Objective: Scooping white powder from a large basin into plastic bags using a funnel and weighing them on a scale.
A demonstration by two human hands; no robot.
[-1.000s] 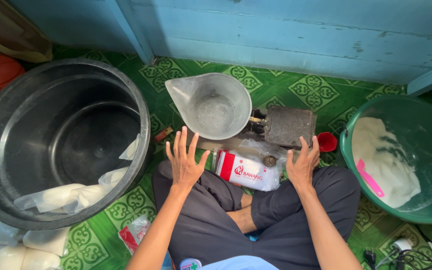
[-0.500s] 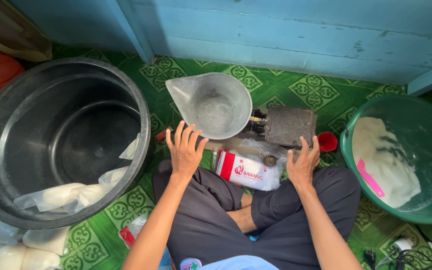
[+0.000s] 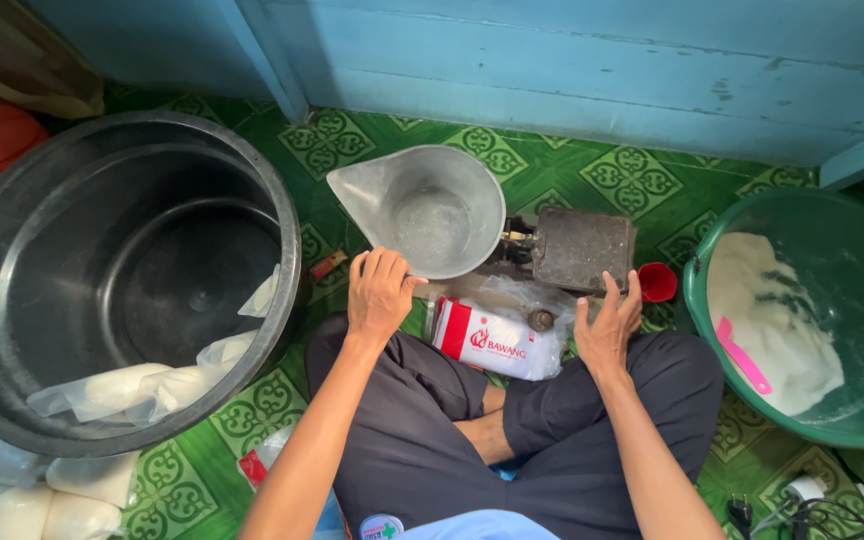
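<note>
Metal scoop pan on a small scale, on a green patterned floor mat below a blue plank wall.

The grey scoop pan (image 3: 435,212) sits on the scale (image 3: 577,247), its long axis slanting, pouring lip pointing up-left toward the wall. The left hand (image 3: 380,293) lies palm-down, fingers loosely spread, touching the pan's near rim without gripping. The right hand (image 3: 609,325) hovers open beside the scale's near corner, above a red-and-white packet (image 3: 487,340) in clear plastic. A black tub (image 3: 112,270) holding filled bags stands left; a green basin (image 3: 812,320) of white powder stands right.
</note>
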